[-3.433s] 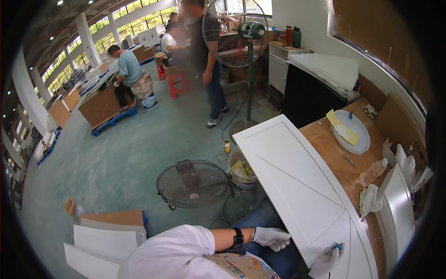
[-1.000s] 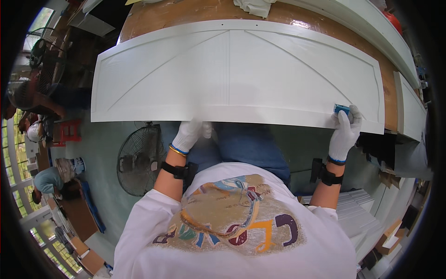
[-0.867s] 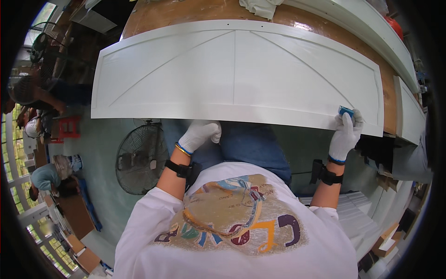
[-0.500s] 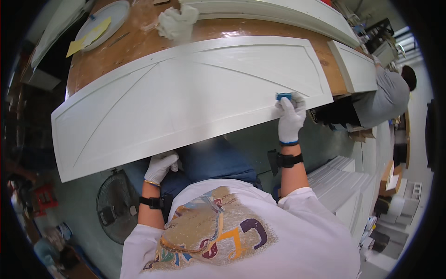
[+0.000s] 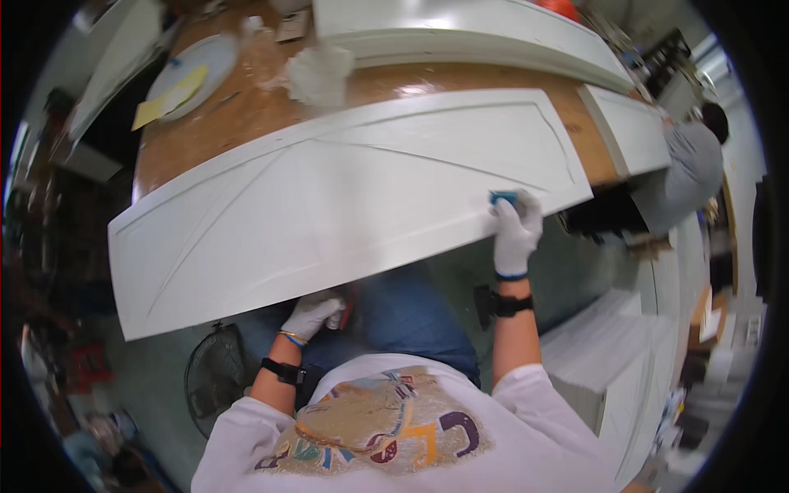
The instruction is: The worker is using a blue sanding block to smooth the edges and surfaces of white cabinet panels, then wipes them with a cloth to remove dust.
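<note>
A long white panel [image 5: 362, 193] with thin grooved lines lies tilted across the table, its near edge reaching over my lap. My right hand [image 5: 516, 230], in a white glove, pinches a small blue block [image 5: 503, 198] at the panel's near right edge. Below the near edge, my gloved left hand [image 5: 316, 316] is closed in front of my lap. A thin red object [image 5: 347, 311] shows at its fingertips; blur hides what kind it is.
The brown wooden table [image 5: 189, 156] carries a white plate [image 5: 215, 62] with yellow paper, a crumpled white cloth [image 5: 320, 74] and another long white piece [image 5: 477, 37]. At the right, a person [image 5: 694, 168] stands by a smaller white panel [image 5: 629, 135]. A fan [image 5: 215, 374] and stacked white boards [image 5: 596, 349] stand below.
The view has shifted, so the panel sits lower in it. My left hand has moved a little right, and a red object now shows at its fingers. The right hand keeps the blue block.
</note>
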`<state>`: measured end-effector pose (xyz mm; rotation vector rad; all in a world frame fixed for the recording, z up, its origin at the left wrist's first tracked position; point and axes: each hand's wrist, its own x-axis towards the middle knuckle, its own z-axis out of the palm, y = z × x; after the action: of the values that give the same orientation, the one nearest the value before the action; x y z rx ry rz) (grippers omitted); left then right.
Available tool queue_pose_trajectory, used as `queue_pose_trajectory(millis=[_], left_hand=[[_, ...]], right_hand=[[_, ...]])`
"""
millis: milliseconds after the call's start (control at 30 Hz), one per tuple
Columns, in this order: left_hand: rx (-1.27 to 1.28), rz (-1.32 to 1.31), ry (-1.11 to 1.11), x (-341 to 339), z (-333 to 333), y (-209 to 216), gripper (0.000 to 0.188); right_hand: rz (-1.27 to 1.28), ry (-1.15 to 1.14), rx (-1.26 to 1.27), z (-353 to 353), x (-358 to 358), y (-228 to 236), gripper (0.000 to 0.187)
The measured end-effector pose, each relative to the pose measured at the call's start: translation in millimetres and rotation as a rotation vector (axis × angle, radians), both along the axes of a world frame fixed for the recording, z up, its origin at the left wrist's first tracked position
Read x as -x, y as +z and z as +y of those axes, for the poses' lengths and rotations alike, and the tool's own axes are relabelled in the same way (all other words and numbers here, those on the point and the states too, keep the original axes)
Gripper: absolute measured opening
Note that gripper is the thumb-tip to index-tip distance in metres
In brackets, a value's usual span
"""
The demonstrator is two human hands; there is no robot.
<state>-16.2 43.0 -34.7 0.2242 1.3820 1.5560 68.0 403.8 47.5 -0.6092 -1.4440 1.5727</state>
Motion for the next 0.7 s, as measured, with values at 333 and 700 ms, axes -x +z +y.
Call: queue_pose_trajectory(millis=[333,700], left_hand=[[0.008,0.019,0.111,-28,29,-5,0.027],[0.052,0.044,0.14,-14,31,0,0.026]], right_hand=[[-0.199,0.016,-0.209,-5,-47,24,0.025],[-0.128,0.037,-0.1,-2,-35,24,0.026]])
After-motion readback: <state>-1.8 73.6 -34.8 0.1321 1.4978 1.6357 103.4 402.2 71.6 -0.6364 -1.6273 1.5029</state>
